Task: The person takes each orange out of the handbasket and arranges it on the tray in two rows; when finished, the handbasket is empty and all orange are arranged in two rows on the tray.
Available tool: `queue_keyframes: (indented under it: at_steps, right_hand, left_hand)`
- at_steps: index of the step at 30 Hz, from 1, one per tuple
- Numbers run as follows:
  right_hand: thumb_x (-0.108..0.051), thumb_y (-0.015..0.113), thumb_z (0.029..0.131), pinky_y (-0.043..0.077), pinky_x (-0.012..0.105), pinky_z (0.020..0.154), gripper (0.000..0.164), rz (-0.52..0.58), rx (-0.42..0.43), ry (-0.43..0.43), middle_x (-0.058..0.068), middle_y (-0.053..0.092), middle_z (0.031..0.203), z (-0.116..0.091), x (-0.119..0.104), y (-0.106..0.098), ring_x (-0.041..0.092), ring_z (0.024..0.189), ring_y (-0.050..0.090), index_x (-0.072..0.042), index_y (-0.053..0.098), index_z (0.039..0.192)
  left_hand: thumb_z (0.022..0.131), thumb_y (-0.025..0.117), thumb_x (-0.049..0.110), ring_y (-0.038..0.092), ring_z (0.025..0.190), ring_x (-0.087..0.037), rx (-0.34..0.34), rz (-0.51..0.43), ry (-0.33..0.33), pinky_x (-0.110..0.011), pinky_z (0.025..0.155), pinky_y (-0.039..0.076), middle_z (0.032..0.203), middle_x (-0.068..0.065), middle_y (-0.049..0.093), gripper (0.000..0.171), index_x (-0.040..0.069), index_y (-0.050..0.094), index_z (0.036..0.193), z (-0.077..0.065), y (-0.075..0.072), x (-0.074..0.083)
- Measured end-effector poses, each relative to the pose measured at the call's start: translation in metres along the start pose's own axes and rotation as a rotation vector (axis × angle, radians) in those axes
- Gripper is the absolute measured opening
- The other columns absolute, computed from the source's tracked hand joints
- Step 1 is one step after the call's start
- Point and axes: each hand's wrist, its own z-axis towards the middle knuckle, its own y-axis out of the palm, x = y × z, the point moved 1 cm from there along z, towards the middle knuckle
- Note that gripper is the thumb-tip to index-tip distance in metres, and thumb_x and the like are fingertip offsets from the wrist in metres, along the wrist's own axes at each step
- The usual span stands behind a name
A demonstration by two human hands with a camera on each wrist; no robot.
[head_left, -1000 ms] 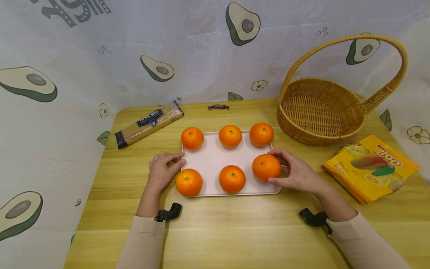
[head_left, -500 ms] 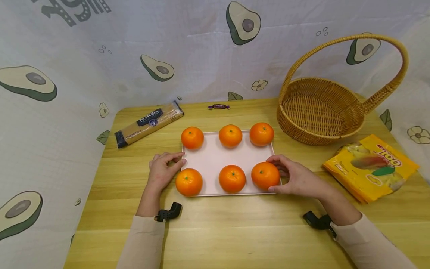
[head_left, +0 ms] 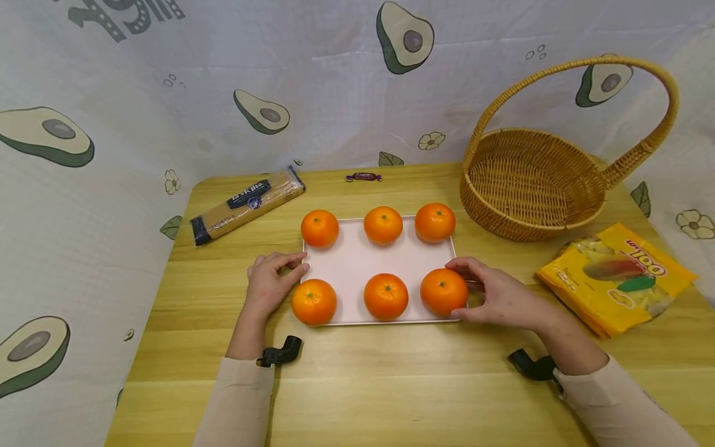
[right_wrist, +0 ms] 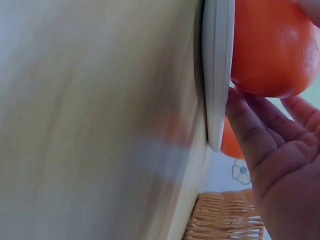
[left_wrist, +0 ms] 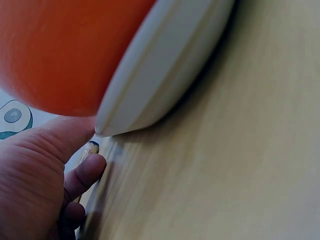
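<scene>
Several oranges lie in two rows on a pale pink tray [head_left: 357, 257]. At its front right corner, my right hand [head_left: 499, 298] holds an orange [head_left: 444, 292] from the right side, thumb at the front and fingers behind. In the right wrist view, that orange [right_wrist: 272, 50] sits over the tray's rim [right_wrist: 217, 70], with fingertips between them. My left hand [head_left: 270, 285] holds the tray's left edge with thumb and index finger, between the front left orange [head_left: 314, 302] and the back left orange [head_left: 319, 228]. The left wrist view has the thumb against the tray rim [left_wrist: 145, 75].
A wicker basket [head_left: 530, 226] with a tall handle stands at the back right. In front of it lies a yellow mango snack bag [head_left: 617, 279]. A spaghetti pack [head_left: 248, 205] lies at the back left, and a purple wrapped candy [head_left: 364, 177] near the table's back edge.
My right hand has lowered the orange toward the tray's front right corner, then shifted it slightly right. The left hand and the other oranges have stayed in place.
</scene>
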Motion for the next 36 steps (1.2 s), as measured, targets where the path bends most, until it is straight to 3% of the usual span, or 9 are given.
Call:
queue_keyframes:
  at_steps: [5, 10, 20, 36]
  right_hand:
    - [-0.042, 0.087, 0.080, 0.046, 0.038, 0.108, 0.083, -0.042, 0.009, -0.007, 0.009, 0.061, 0.141, -0.0026, 0.0001, -0.0020, 0.032, 0.131, 0.059, -0.010, 0.046, 0.145]
    - [-0.044, 0.087, 0.080, 0.043, 0.057, 0.108, 0.083, -0.068, 0.015, 0.004, 0.009, 0.062, 0.140, -0.0042, 0.0004, -0.0024, 0.031, 0.130, 0.059, -0.013, 0.046, 0.146]
    - [-0.047, 0.087, 0.078, 0.040, 0.059, 0.109, 0.083, -0.057, 0.021, 0.004, 0.006, 0.061, 0.143, -0.0035, -0.0002, 0.0018, 0.029, 0.132, 0.057, -0.022, 0.047, 0.147]
    - [-0.049, 0.088, 0.077, 0.038, 0.063, 0.111, 0.096, -0.020, -0.001, 0.005, 0.011, 0.051, 0.153, -0.0023, 0.0016, 0.0041, 0.035, 0.139, 0.051, -0.014, 0.041, 0.153]
  left_hand:
    - [0.092, 0.076, 0.037, 0.049, 0.098, -0.025, 0.001, -0.008, -0.003, -0.043, 0.091, 0.022, 0.103, -0.003, 0.073, 0.032, 0.023, 0.077, 0.122, 0.0002, -0.0003, 0.0000]
    - [0.092, 0.076, 0.036, 0.048, 0.097, -0.024, 0.000, -0.010, -0.006, -0.043, 0.092, 0.022, 0.103, -0.004, 0.073, 0.033, 0.023, 0.077, 0.122, 0.0003, 0.0009, -0.0007]
    - [0.092, 0.077, 0.036, 0.048, 0.097, -0.024, -0.003, -0.007, -0.013, -0.043, 0.092, 0.022, 0.104, -0.004, 0.073, 0.033, 0.023, 0.077, 0.122, 0.0005, 0.0007, -0.0018]
    - [0.091, 0.077, 0.037, 0.048, 0.095, -0.024, 0.006, -0.018, -0.010, -0.043, 0.092, 0.022, 0.102, -0.002, 0.072, 0.032, 0.024, 0.077, 0.121, 0.0003, 0.0005, -0.0044]
